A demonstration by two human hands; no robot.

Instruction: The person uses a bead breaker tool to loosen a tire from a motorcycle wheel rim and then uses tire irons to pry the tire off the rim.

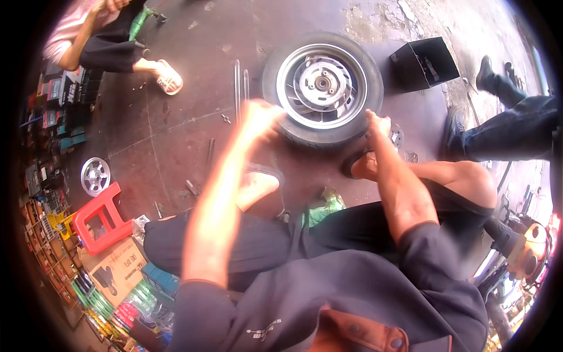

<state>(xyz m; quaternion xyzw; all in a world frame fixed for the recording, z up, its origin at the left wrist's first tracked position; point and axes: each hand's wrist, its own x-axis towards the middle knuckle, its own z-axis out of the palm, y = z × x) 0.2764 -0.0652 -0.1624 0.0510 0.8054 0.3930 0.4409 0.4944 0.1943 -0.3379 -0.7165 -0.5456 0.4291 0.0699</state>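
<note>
A wheel with a black tyre and silver rim lies flat on the floor before me. My left hand is at the tyre's lower-left edge, smeared by motion, so its fingers are unclear. My right hand grips the lower-right edge of the tyre. Two long metal bars lie left of the wheel, near a small cross-shaped metal piece. A metal disc is partly hidden beside my right hand.
Another person's sandalled foot is at upper left; someone's jeans at right. A black box sits right of the wheel. A red plastic stool, silver wheel, cardboard and stacked goods line the left.
</note>
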